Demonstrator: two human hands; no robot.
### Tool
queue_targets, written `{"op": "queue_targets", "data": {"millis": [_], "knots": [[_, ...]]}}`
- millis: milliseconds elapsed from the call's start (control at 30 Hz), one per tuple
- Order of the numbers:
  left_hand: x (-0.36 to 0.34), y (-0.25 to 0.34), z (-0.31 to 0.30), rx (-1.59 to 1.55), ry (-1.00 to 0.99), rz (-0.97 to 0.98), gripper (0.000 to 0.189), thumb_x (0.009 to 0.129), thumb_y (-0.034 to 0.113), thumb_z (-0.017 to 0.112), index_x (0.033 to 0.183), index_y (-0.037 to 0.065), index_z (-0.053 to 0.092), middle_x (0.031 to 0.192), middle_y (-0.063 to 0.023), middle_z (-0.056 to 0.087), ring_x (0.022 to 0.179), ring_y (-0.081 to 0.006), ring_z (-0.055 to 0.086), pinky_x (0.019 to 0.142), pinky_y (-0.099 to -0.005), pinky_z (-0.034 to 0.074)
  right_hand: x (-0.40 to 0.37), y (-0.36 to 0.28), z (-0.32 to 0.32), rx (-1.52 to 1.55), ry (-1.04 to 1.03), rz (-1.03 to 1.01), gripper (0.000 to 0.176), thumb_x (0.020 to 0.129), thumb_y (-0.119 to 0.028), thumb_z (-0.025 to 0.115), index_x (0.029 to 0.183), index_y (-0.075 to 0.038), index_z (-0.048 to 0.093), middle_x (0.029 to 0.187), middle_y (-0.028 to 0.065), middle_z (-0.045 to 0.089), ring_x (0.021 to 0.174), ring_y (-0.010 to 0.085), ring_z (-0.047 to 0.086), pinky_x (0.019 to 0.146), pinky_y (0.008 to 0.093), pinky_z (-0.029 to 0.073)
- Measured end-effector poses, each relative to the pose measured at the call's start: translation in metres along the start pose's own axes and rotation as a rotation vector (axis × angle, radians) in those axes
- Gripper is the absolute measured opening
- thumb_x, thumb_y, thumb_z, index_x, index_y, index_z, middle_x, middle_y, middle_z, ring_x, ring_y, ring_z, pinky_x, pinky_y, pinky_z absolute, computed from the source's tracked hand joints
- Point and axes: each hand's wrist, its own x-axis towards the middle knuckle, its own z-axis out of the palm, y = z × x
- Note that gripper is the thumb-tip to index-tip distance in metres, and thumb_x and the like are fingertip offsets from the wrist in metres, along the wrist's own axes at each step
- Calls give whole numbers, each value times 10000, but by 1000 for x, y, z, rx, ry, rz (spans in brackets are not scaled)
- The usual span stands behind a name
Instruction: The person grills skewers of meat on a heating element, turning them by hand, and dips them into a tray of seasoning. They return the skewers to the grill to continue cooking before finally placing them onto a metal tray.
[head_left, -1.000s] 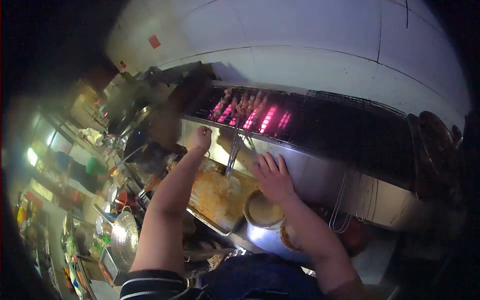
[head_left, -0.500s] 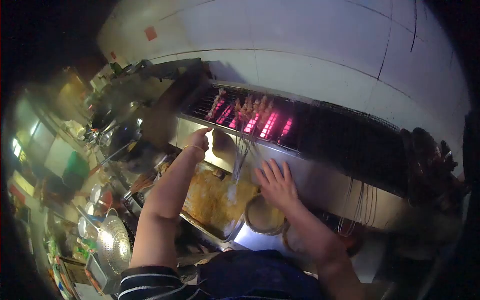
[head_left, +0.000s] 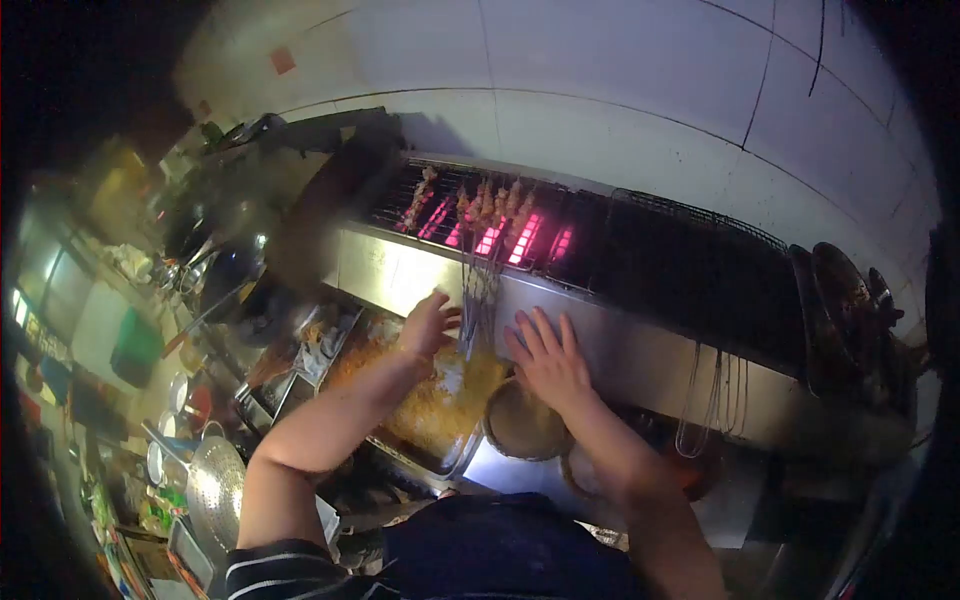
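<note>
Several meat skewers (head_left: pixel 490 203) lie side by side on the glowing grill (head_left: pixel 575 235), their thin metal handles (head_left: pixel 480 305) hanging over the steel front. One more meat skewer (head_left: pixel 421 195) lies apart at the grill's left end. Just left of the handles is my left hand (head_left: pixel 428 328), fingers loosely curved and apart, with nothing visible in it. To the right of them, my right hand (head_left: pixel 550 362) is stretched out with fingers spread over the steel front panel (head_left: pixel 640 335). Below both hands sits a tray with a yellowish-brown surface (head_left: pixel 415 410).
A round container (head_left: pixel 525 425) stands beside the tray. Several metal wire loops (head_left: pixel 715 400) hang from the panel at right. Dark pans (head_left: pixel 840 300) rest at the grill's far right end. A perforated strainer (head_left: pixel 215 485) lies at lower left, with a wok (head_left: pixel 235 275) farther back.
My left hand has come down and right, away from the grill's left edge toward the bundled handles, and its fingers have loosened. My right hand stays spread near the same spot.
</note>
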Motion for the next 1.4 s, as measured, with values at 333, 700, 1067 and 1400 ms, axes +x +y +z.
{"op": "queue_targets", "data": {"millis": [333, 700, 1067, 1400], "knots": [[62, 12, 47, 676, 305, 66, 584, 715, 160, 755, 1212, 15, 485, 993, -147, 615, 853, -244, 604, 708, -382, 485, -7, 6, 14, 83, 126, 14, 521, 712, -222, 660, 1214, -119, 564, 1347, 86, 478, 1292, 269, 402, 1075, 533, 285], [-2, 48, 47, 105, -174, -203, 243, 943, 204, 460, 1160, 147, 554, 591, 69, 353, 421, -61, 272, 357, -226, 241, -8, 7, 17, -21, 96, -19, 499, 730, -295, 640, 1198, -129, 581, 1344, 82, 491, 1293, 265, 408, 1083, 527, 265], [61, -5, 27, -1010, -1179, -476, 446, 963, 163, 395, 1405, 101, 388, 654, 14, 358, 479, -75, 316, 415, -205, 290, 7, -1, -4, -54, -115, 10, 470, 720, -373, 670, 1148, -192, 602, 1338, 67, 491, 1289, 269, 398, 1062, 564, 270], [50, 4, 8, -407, -634, -248, 382, 974, 350, 476, 1260, 98, 506, 836, -29, 602, 546, -102, 508, 488, -237, 480, 11, -12, 2, -124, -127, 83, 520, 710, -404, 679, 1196, -238, 599, 1313, 42, 511, 1279, 258, 410, 1060, 552, 283]]}}
